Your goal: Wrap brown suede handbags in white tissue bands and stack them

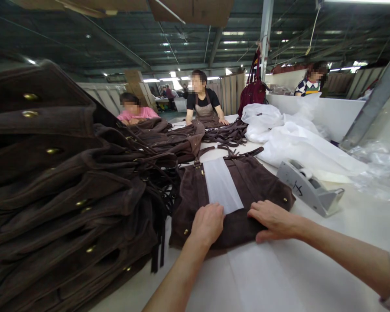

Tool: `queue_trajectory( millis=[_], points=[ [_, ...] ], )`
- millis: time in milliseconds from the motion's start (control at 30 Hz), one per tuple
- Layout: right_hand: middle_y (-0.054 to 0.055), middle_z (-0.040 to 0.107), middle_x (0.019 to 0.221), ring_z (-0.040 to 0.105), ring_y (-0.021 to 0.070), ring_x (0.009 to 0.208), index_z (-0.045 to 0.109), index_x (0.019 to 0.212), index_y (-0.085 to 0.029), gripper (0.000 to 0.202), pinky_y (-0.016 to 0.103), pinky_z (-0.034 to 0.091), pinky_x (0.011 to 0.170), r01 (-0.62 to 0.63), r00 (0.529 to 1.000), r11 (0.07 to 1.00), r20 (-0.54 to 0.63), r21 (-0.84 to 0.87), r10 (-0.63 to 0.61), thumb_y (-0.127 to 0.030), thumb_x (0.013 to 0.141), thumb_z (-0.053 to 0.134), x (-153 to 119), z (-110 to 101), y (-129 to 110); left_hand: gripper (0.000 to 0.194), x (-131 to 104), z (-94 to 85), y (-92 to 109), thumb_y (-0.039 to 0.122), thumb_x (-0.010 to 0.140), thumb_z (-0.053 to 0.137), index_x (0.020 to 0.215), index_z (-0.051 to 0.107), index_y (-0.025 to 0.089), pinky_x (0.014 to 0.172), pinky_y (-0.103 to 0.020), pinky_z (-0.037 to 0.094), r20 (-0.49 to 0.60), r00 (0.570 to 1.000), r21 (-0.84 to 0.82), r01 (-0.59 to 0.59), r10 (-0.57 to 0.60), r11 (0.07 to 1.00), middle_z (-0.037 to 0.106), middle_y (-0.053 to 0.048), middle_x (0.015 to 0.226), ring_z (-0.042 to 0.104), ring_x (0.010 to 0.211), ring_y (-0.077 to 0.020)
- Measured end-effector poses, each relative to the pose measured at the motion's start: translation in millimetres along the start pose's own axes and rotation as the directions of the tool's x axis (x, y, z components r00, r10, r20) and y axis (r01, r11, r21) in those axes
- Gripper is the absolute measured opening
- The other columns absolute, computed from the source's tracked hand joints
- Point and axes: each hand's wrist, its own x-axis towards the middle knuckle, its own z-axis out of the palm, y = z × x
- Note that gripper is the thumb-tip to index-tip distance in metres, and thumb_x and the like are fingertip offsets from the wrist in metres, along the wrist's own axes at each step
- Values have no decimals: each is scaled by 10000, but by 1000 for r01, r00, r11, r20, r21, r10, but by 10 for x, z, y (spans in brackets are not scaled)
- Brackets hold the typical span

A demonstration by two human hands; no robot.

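A dark brown handbag (pixel 256 177) lies on the white table in front of me, its straps toward the far side. A strip of white paper (pixel 222 184) runs down its middle. My left hand (pixel 209 223) is closed, fingers curled together on the bag at the strip's lower left corner; its fingertips are partly hidden. To the right of the strip, my right hand (pixel 273 219) rests on the bag with its fingers stretched out and the thumb apart, near the front edge. A grey tape dispenser (pixel 307 188) stands just right of the bag.
A tall stack of brown bags (pixel 61 208) rises at my left. White plastic sheeting (pixel 305 141) and clear bags (pixel 381 169) cover the right side. More brown straps (pixel 229 132) lie beyond. Co-workers are across the table; a maroon bag (pixel 253 95) hangs from a post.
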Motion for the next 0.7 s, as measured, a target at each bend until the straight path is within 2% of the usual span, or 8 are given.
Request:
queue_trajectory(
  millis=[133,267,400,500,600,700],
  points=[
    [81,603,993,578,269,871,565,1046,-172,626,345,410,721,-15,999,997,40,72,12,-643,653,693,129,40,76,212,-38,-4,14,365,897,528,953,657,207,908,-350,471,5,1000,6,18,-18,1000,673,-73,1089,603,1074,-243],
    [62,638,921,605,262,799,566,1011,-184,652,311,406,658,-11,996,998,89,60,5,-600,545,752,247,35,96,241,-56,-39,65,395,863,583,992,652,203,891,-375,470,19,999,17,32,-33,999,649,-78,1155,581,1105,-263],
    [57,652,868,618,251,762,583,970,-186,539,290,393,619,-6,997,1000,80,19,4,-510,565,729,250,7,53,244,-110,-118,140,393,867,583,967,661,184,822,-403,467,12,997,44,72,-73,996,663,-101,1060,608,995,-279],
    [50,659,849,622,238,754,599,925,-189,455,276,380,599,-14,994,999,106,34,10,-471,584,706,252,-52,37,282,-233,-177,185,426,876,570,904,673,165,817,-442,442,4,994,67,107,-107,992,673,-113,953,603,938,-301],
    [50,668,850,624,228,750,616,915,-189,411,266,368,585,-31,987,997,159,66,20,-451,607,689,300,-135,48,317,-375,-172,184,470,863,584,863,664,164,855,-472,402,-64,992,90,114,-109,989,661,-100,882,584,903,-299],
    [49,666,833,618,224,747,623,908,-189,378,262,357,575,-47,981,996,193,70,33,-434,624,677,366,-202,57,246,-430,-84,137,430,829,654,861,630,188,820,-430,389,-187,981,115,80,-57,990,635,-60,864,563,860,-269]
  ],
)
